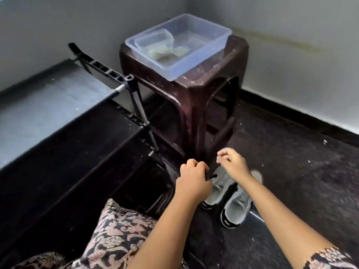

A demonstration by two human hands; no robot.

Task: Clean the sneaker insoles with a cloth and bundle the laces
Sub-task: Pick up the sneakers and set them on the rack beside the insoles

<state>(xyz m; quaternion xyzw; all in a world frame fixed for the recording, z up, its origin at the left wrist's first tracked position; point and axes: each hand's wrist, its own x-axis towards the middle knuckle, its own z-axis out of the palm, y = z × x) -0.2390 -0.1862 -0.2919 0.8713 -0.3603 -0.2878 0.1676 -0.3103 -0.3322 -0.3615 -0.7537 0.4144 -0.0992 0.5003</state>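
Left fingers [202,166] curled round a black lace [213,176], right fingers [223,153] curled, hold unclear, clear tub [226,38] holding small container [155,41], cloth [165,54]

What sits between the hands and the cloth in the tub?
The cloth lies in the clear tub on the stool, its left part under a tilted small container. The tub's wall rings it. The left hand and right hand are low at the sneakers; nothing else intervenes.
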